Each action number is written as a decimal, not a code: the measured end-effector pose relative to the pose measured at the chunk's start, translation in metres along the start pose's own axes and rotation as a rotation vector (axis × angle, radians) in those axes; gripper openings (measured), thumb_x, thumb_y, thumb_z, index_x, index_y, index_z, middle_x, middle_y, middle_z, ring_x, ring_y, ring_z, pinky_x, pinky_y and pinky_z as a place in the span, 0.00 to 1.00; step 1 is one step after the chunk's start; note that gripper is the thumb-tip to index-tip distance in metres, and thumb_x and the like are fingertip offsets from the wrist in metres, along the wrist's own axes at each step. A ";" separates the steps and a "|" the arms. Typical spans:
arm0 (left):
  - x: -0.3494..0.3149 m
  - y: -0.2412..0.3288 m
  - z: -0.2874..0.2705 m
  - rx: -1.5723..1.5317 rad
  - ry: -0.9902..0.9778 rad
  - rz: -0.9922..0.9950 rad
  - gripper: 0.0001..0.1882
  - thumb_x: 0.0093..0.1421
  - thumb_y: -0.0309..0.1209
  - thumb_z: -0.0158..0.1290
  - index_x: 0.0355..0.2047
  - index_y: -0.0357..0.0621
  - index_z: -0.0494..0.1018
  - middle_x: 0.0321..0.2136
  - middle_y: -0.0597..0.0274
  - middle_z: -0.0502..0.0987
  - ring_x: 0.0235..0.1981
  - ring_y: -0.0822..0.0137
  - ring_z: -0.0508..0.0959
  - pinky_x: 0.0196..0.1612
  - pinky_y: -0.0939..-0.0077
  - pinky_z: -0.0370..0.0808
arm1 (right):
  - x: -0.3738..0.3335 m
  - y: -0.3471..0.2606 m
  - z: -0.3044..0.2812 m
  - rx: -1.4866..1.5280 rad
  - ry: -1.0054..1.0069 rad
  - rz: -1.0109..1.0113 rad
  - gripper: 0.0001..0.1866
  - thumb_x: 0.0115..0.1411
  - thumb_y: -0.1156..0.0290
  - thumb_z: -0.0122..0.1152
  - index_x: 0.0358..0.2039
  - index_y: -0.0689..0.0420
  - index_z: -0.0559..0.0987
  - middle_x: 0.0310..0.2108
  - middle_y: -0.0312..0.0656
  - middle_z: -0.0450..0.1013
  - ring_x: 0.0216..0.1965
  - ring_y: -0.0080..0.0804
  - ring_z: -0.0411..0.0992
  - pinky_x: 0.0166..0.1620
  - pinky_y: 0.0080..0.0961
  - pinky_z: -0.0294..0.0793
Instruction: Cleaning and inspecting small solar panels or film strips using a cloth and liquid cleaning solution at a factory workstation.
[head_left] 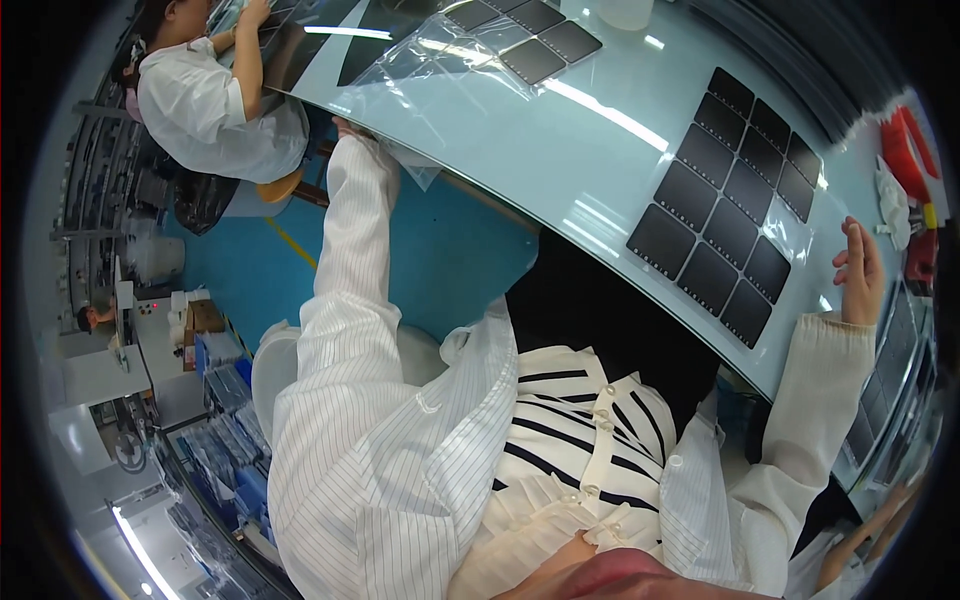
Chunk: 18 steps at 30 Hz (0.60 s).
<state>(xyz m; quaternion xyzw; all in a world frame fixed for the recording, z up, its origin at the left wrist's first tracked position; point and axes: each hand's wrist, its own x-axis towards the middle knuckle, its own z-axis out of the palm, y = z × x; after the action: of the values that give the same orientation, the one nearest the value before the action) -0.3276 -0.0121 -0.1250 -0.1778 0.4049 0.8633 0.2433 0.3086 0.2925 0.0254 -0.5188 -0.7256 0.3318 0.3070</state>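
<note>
My left hand (pixel 352 130) is stretched out to the table's edge at the upper left, mostly hidden behind its striped sleeve. A clear plastic film (pixel 415 165) hangs over the edge beside it; whether the fingers grip it does not show. My right hand (pixel 858 275) is raised at the table's right side, fingers loosely spread, some bent, with no object visible in it. Between the hands, nearer the right one, lies a sheet of dark, round-cornered squares (pixel 748 190) in a grid. Farther back, a second group of dark squares (pixel 535 62) lies by crumpled clear film (pixel 440 60).
The pale glossy table (pixel 520 150) runs diagonally across the view. A person in white (pixel 205 100) sits at its far left. A red object (pixel 908 145) and a white crumpled piece (pixel 890 205) stand at the right. A white container (pixel 625 12) is at the back.
</note>
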 end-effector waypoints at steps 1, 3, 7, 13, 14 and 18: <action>0.003 0.008 -0.001 -0.018 0.013 0.027 0.30 0.64 0.51 0.30 0.54 0.43 0.63 0.49 0.50 0.70 0.50 0.52 0.71 0.52 0.52 0.68 | -0.003 -0.002 -0.001 0.007 -0.005 -0.010 0.22 0.61 0.55 0.53 0.49 0.57 0.74 0.42 0.37 0.73 0.24 0.12 0.62 0.23 0.09 0.59; -0.016 -0.012 0.009 0.002 0.034 0.159 0.31 0.63 0.48 0.39 0.59 0.37 0.56 0.59 0.44 0.57 0.58 0.53 0.61 0.60 0.60 0.55 | -0.013 -0.005 -0.009 -0.011 0.019 -0.016 0.21 0.61 0.57 0.53 0.48 0.58 0.74 0.42 0.37 0.73 0.24 0.12 0.62 0.24 0.09 0.60; -0.062 0.034 0.025 0.699 0.293 1.209 0.23 0.58 0.36 0.49 0.50 0.35 0.68 0.43 0.50 0.72 0.42 0.61 0.72 0.51 0.66 0.66 | -0.020 -0.016 -0.003 0.021 0.007 -0.060 0.19 0.62 0.59 0.53 0.47 0.59 0.75 0.42 0.38 0.74 0.24 0.12 0.63 0.24 0.09 0.60; -0.071 0.027 0.118 1.583 -0.368 0.857 0.37 0.48 0.55 0.58 0.51 0.42 0.69 0.44 0.53 0.74 0.47 0.58 0.73 0.53 0.68 0.67 | -0.029 -0.048 0.012 0.081 -0.084 -0.161 0.14 0.62 0.66 0.54 0.44 0.60 0.76 0.37 0.37 0.75 0.23 0.12 0.63 0.24 0.09 0.59; -0.068 0.015 0.132 1.817 -0.326 0.982 0.40 0.46 0.56 0.59 0.52 0.41 0.68 0.45 0.53 0.74 0.48 0.59 0.73 0.53 0.69 0.67 | -0.030 -0.052 0.015 0.094 -0.124 -0.180 0.13 0.62 0.67 0.54 0.43 0.61 0.76 0.36 0.37 0.75 0.23 0.12 0.63 0.24 0.09 0.59; -0.077 -0.004 0.175 1.966 -0.328 0.812 0.47 0.39 0.60 0.63 0.53 0.40 0.66 0.44 0.52 0.74 0.47 0.58 0.73 0.51 0.69 0.69 | -0.041 -0.073 0.022 0.080 -0.145 -0.211 0.11 0.61 0.69 0.54 0.40 0.61 0.77 0.33 0.36 0.75 0.22 0.12 0.64 0.24 0.09 0.58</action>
<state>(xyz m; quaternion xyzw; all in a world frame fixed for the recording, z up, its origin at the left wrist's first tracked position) -0.2811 0.1064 0.0176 0.3614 0.9127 0.1890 0.0263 0.2627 0.2322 0.0665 -0.4016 -0.7827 0.3626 0.3076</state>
